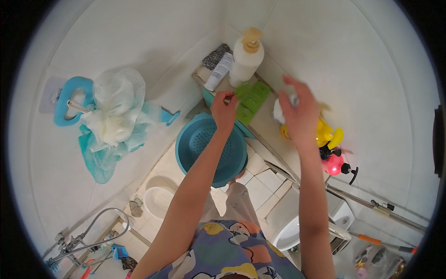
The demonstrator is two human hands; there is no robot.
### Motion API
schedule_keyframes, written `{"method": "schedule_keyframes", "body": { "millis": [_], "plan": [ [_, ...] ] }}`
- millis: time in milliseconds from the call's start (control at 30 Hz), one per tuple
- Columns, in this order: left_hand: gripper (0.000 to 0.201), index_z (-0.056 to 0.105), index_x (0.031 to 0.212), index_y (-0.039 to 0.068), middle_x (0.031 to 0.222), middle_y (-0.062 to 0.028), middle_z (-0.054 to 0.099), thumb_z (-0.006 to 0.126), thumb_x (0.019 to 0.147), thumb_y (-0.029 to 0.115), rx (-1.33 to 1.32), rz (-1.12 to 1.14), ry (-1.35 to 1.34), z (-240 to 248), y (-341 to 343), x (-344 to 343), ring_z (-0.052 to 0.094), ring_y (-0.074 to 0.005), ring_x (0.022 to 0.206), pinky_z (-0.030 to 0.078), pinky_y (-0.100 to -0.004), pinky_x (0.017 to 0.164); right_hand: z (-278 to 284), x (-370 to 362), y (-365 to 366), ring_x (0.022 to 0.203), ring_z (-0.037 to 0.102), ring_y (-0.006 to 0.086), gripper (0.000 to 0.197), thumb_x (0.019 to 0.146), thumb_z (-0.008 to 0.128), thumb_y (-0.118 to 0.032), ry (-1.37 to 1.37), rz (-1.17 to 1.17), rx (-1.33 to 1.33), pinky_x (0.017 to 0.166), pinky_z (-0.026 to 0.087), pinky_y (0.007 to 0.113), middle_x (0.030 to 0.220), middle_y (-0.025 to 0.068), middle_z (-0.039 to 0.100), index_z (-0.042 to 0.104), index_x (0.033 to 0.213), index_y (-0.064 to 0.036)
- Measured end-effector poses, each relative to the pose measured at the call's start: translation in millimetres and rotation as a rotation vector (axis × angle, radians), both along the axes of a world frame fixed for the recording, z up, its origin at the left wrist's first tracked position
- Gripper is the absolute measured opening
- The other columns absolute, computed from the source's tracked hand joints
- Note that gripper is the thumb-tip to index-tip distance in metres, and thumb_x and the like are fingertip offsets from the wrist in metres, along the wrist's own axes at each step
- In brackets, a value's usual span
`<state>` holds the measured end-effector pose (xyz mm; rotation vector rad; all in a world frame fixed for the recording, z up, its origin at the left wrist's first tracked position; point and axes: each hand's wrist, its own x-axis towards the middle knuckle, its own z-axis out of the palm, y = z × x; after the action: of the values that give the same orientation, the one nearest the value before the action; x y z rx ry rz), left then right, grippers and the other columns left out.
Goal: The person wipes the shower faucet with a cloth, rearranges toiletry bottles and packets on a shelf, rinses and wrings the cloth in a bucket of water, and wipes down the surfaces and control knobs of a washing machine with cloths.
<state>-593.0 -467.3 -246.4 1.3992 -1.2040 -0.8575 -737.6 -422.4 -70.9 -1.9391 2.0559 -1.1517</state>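
Observation:
My left hand (pixel 224 111) reaches over the blue basin, its thumb and fingers pinched at the edge of a bright green flat packet (pixel 253 103) with creases across it. The packet lies on a narrow ledge (pixel 274 130) in the corner. To the right, my right hand (pixel 301 109) is raised over the ledge with thumb and fingers apart, slightly blurred. Beside its thumb, partly covered, is a white rounded thing (pixel 278 112) I cannot make out. Behind the packet stand a white pump bottle (pixel 245 60) with a tan top and a white tube (pixel 219 72).
Below my hands is a blue basin (pixel 186 144) with a perforated inside. Yellow (pixel 325 132) and pink (pixel 333 164) bottles line the right ledge. Mesh bath puffs (pixel 114 111) hang on the left wall. A white bowl (pixel 159 200), toilet (pixel 288 232) and shower hose (pixel 109 211) are lower down.

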Motion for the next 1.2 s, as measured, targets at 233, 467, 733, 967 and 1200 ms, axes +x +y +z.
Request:
{"method": "schedule_keyframes", "body": {
  "millis": [233, 467, 733, 967, 1200],
  "plan": [
    [0.008, 0.065, 0.091, 0.001, 0.082, -0.0075, 0.066, 0.067, 0.083, 0.004, 0.049, 0.158, 0.111, 9.3, -2.1, 32.5, 0.061, -0.0131, 0.07, 0.05, -0.0277, 0.063, 7.6, 11.1, -76.9, 0.108, 0.058, 0.0335, 0.052, 0.075, 0.073, -0.022, -0.03, 0.128, 0.166, 0.091, 0.046, 0.04, 0.118, 0.014, 0.062, 0.056, 0.122, -0.0062],
    [0.01, 0.065, 0.09, 0.0, 0.076, -0.0053, 0.065, 0.069, 0.081, 0.004, -0.14, 0.257, 0.139, 9.2, -61.4, 45.5, 0.06, -0.0122, 0.07, 0.051, -0.0267, 0.069, 3.3, 26.9, -82.1, 0.104, 0.06, 0.0303, 0.05, 0.071, 0.078, -0.026, -0.157, 0.118, 0.154, 0.086, 0.048, 0.038, 0.112, 0.0105, 0.064, 0.059, 0.114, -0.0076],
    [0.011, 0.066, 0.087, 0.0, 0.076, -0.01, 0.067, 0.069, 0.077, 0.002, -0.169, 0.268, 0.049, -6.8, -117.6, 29.5, 0.064, -0.0167, 0.068, 0.051, -0.0295, 0.066, 4.9, 25.3, -99.9, 0.098, 0.061, 0.0317, 0.047, 0.071, 0.076, -0.025, 0.003, 0.032, 0.22, 0.08, 0.049, 0.039, 0.102, 0.0118, 0.065, 0.059, 0.112, -0.0088],
    [0.01, 0.067, 0.086, 0.001, 0.076, -0.0137, 0.068, 0.069, 0.075, 0.001, -0.098, 0.192, -0.076, -3.3, -147.9, 0.2, 0.066, -0.0232, 0.067, 0.051, -0.0329, 0.064, -10.0, 8.1, -54.6, 0.077, 0.066, 0.0327, 0.037, 0.072, 0.074, -0.022, -0.098, -0.114, 0.133, 0.069, 0.052, 0.035, 0.083, 0.0127, 0.068, 0.063, 0.104, -0.0081],
    [0.015, 0.069, 0.086, 0.001, 0.077, -0.016, 0.068, 0.071, 0.074, 0.008, -0.021, 0.13, -0.296, -10.9, -163.9, 1.3, 0.066, -0.0306, 0.072, 0.051, -0.0398, 0.065, 1.1, 11.7, -31.9, 0.066, 0.065, 0.0213, 0.033, 0.071, 0.075, -0.021, -0.251, -0.129, 0.154, 0.065, 0.05, 0.029, 0.078, 0.0094, 0.067, 0.065, 0.099, -0.0071]
  ]
}}
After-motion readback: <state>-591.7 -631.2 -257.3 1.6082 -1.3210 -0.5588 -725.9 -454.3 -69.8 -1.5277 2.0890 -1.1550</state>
